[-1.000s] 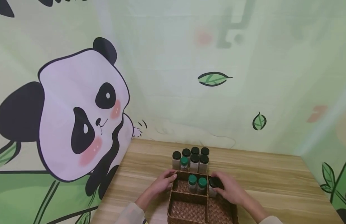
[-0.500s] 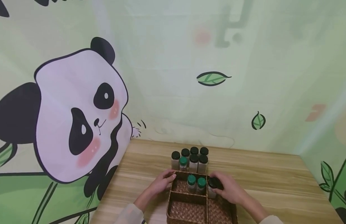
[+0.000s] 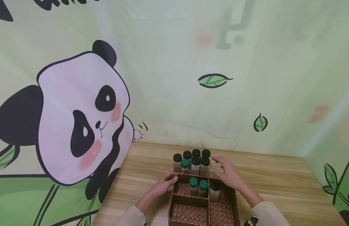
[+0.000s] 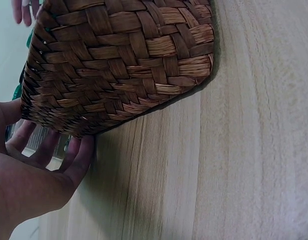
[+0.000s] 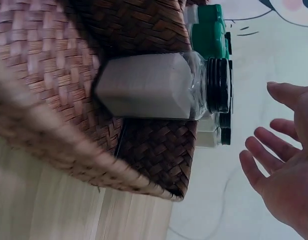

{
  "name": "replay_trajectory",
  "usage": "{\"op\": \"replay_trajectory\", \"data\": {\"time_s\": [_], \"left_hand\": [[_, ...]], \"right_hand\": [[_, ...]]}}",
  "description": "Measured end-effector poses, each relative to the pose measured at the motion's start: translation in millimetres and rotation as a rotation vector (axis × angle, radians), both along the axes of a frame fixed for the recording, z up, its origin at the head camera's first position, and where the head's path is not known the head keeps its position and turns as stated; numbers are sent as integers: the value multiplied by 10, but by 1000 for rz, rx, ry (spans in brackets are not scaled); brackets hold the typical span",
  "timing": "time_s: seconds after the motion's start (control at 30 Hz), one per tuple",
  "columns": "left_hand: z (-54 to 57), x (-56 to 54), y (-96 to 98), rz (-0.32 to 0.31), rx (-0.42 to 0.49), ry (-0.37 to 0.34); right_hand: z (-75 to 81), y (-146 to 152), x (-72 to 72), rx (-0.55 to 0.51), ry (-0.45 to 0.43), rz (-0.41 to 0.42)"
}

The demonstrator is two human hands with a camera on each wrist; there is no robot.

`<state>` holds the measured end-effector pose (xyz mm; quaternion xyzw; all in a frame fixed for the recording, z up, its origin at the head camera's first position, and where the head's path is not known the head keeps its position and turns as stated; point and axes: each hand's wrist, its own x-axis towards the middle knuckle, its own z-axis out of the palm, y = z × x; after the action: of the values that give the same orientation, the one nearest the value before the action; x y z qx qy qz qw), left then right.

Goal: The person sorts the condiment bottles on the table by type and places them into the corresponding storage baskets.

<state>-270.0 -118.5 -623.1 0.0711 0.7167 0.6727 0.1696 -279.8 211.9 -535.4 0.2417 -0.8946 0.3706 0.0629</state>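
A brown woven basket (image 3: 190, 212) with compartments stands on the wooden table. My left hand (image 3: 163, 185) grips its far left corner, the thumb at the rim and the fingers against the outer wall, as the left wrist view also shows. Two green-capped jars (image 3: 203, 188) stand in the far left compartment. Upright in the right compartment, against the divider, is a black-capped glass jar (image 5: 149, 86) of pale powder. My right hand (image 3: 230, 173) hovers above the basket's far right edge, fingers spread and holding nothing, apart from that jar.
Behind the basket, several black-capped jars (image 3: 195, 166) stand close together with one green-capped jar (image 3: 185, 165) among them. The wooden table (image 3: 265, 179) extends to both sides. A wall cloth (image 3: 169, 78) printed with a panda and leaves rises at its back edge.
My right hand has let go of the black-capped jar and moved up and away toward the jars behind. The jar stays in the right compartment. My left hand keeps its place.
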Motion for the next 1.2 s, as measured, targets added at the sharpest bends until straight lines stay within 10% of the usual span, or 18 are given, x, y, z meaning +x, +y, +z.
{"op": "replay_trajectory", "data": {"time_s": [0.4,1.2], "left_hand": [[4,15,18,2,-3,6],[4,19,2,3,29,8]], "right_hand": [[-216,-86,-302,45,-105,-34],[-272,-183,-330,15,-86,-96]]}}
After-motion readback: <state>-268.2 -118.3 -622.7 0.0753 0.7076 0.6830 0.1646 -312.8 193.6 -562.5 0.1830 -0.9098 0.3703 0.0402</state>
